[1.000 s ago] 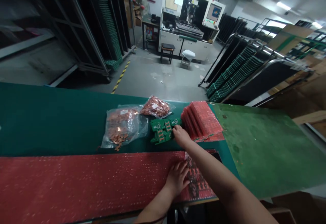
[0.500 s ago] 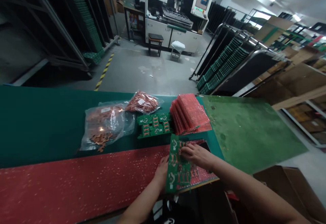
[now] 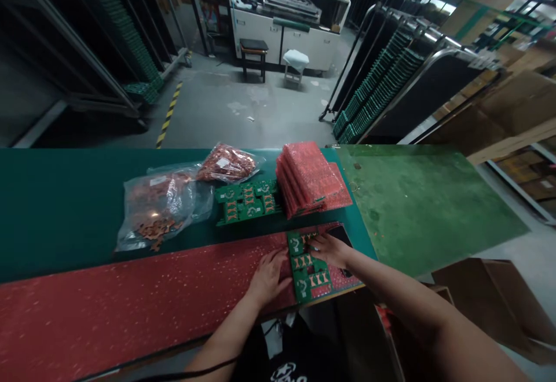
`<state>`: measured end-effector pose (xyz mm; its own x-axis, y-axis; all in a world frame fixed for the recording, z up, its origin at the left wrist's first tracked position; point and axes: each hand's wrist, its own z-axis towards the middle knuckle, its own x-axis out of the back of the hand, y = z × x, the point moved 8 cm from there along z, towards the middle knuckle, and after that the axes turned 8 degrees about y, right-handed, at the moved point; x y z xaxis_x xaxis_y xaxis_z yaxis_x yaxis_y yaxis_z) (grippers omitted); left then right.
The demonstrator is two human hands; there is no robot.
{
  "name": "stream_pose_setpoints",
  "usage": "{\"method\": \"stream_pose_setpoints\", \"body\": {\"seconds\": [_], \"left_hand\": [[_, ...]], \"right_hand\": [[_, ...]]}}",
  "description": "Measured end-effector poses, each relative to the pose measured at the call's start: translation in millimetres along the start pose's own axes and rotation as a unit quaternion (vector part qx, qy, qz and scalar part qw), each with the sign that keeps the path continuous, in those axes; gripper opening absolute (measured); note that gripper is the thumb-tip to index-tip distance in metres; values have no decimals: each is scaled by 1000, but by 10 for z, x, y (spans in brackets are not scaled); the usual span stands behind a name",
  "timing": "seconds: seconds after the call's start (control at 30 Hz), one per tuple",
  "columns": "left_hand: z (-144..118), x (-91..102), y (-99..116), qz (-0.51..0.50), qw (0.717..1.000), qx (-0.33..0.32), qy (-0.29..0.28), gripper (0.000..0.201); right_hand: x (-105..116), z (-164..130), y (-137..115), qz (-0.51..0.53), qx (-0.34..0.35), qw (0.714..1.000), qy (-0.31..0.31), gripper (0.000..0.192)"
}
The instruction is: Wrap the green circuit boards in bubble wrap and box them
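A green circuit board with copper-coloured pieces on it lies flat near the front edge of the table, over pink bubble wrap. On its upper right part, my right hand grips the edge with bent fingers; the fingertips are partly hidden. My left hand rests just left of the board, fingers apart on the red speckled mat, holding nothing. Behind, more green boards with copper pieces lie together. Right of them stands a stack of pink bubble-wrap bags.
Clear bags of copper parts lie at the back left, with a second bag beside them. A dark phone-like slab is partly under my right wrist. An open cardboard box stands at the lower right. Racks of boards stand beyond the table.
The circuit board has gone from tilted up to lying flat. My left hand has come out from behind it and spread on the mat. The view has tipped downward.
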<state>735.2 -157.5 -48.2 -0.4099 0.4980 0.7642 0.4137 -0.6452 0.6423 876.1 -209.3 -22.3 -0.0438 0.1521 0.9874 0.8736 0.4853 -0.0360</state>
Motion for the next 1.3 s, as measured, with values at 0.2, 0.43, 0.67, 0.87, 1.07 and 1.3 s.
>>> {"method": "stream_pose_setpoints", "body": {"seconds": [0.2,0.43,0.67,0.87,1.07,1.3], "left_hand": [[29,25,70,25,999,-14,-29,54],[39,21,74,48,997,-41,-45,48],[38,14,53,54,996,-74,-8,51],[26,62,104,64,988,-130,45,51],[24,37,94,80,988,-127,42,53],[30,-14,50,93,990,-105,14,53]], "right_hand": [[-9,-65,-27,0,-11,999,30,28],[-24,-25,9,19,-9,999,36,27],[-113,-56,-8,15,-14,999,42,37],[-196,-93,-29,33,-32,998,46,42],[-187,-146,27,118,-71,987,88,44],[-242,-569,175,284,-428,806,295,43]]}}
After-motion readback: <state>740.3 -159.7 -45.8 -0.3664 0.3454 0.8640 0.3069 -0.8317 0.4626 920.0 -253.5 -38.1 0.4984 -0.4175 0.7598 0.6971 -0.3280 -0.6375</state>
